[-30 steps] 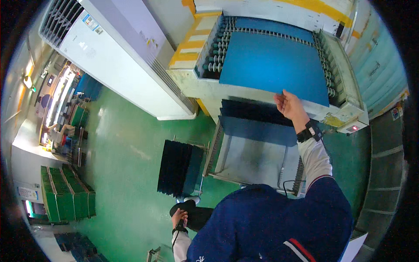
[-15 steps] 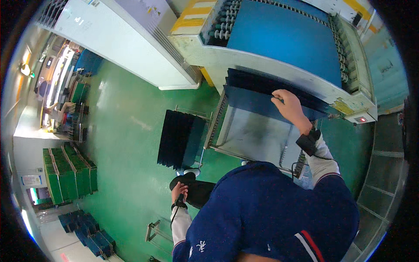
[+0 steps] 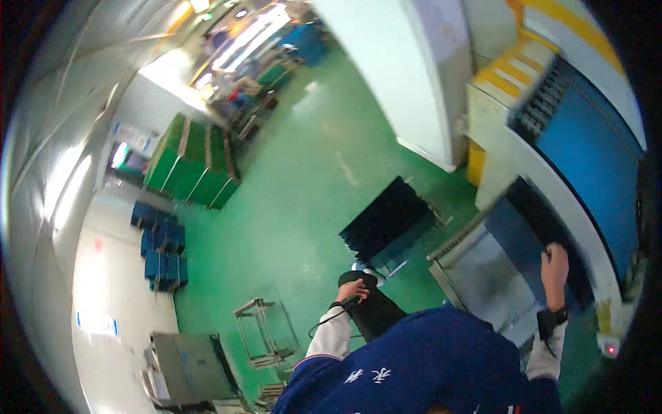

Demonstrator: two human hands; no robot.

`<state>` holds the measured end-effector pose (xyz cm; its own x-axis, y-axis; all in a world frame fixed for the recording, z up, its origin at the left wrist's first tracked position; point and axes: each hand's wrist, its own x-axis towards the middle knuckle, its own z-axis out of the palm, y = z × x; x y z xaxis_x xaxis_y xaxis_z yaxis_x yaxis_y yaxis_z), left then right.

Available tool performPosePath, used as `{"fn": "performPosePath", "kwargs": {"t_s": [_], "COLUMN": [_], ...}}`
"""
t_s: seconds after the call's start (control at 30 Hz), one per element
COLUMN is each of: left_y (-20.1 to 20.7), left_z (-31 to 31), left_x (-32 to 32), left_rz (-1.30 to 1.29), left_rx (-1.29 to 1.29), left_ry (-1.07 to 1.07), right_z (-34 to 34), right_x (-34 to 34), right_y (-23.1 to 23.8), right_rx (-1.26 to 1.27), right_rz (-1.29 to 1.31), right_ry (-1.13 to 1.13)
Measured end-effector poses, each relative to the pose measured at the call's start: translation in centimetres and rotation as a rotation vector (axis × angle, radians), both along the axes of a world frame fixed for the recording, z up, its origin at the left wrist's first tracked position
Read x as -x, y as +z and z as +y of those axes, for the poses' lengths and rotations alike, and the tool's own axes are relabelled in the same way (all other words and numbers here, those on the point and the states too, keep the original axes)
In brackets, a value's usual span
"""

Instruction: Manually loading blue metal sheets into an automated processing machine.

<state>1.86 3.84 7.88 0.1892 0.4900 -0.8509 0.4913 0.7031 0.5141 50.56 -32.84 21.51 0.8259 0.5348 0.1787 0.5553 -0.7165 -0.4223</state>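
My right hand (image 3: 554,270) is over the rack beside the machine, its fingers curled in front of the dark blue panels (image 3: 514,234). Whether the fingertips grip a panel edge cannot be made out. These panels lean in a row at the machine side of the rack, above a pale grey tray surface (image 3: 486,272). My left hand (image 3: 353,291) is down beside my black-clad knee (image 3: 376,314), with its fingers loosely curled and nothing visible in them. A wristband with a cable is on each wrist.
The machine (image 3: 510,159) at right carries a large blue sheet (image 3: 593,165) on rollers. A stack of dark panels (image 3: 389,221) stands on a wheeled stand before me. Green crates (image 3: 189,162), blue crates (image 3: 164,252), a metal frame (image 3: 262,331) and a white cabinet (image 3: 393,76) stand around.
My view has swung to the left, so the machine and rack now sit farther right and more of the left wall shows. My right hand remains by the panels, my left by my knee.
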Motion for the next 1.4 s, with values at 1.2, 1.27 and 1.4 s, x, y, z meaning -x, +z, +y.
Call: {"fn": "performPosePath", "kwargs": {"t_s": [1.2,1.27,1.4], "left_y": [-1.3,-1.2,-1.0], "left_z": [-0.6,-0.4,-0.2], "left_x": [1.2,0.9,0.6], "left_rz": [-0.065,-0.034,-0.017], "left_rx": [0.028,0.023,0.026], "left_ry": [0.140,0.127,0.114], "right_z": [-1.1,-1.5,-2.1], "right_x": [-2.5,-2.9,-3.4], "right_y": [-5.1,-6.0,-6.8], "right_rx": [0.309,0.295,0.285], "right_rz": [0.059,0.038,0.036], "right_ry": [-0.035,-0.041,-0.038]}}
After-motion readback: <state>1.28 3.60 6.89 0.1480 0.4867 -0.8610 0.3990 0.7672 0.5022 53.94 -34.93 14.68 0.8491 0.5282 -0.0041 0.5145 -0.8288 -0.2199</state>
